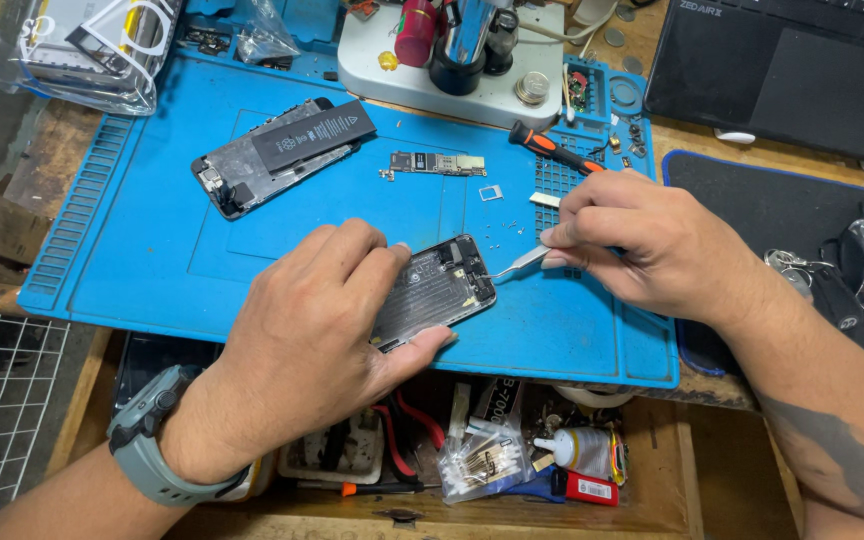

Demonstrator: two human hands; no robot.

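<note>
On the blue mat [152, 240], the left hand [317, 320] grips an opened phone [434, 292]; the right hand [642, 245] pinches tweezers [518, 264], tip at the phone's top edge.

An opened grey metal phone housing [434, 293] lies near the front edge of a blue rubber work mat [152, 240], between the left hand [317, 320] and the right hand [642, 245]. Behind it sit a slim green circuit board [435, 165] and, further left, a second dismantled phone with a black battery [277, 155]. An orange-handled screwdriver [555, 148] lies behind the right hand.
</note>
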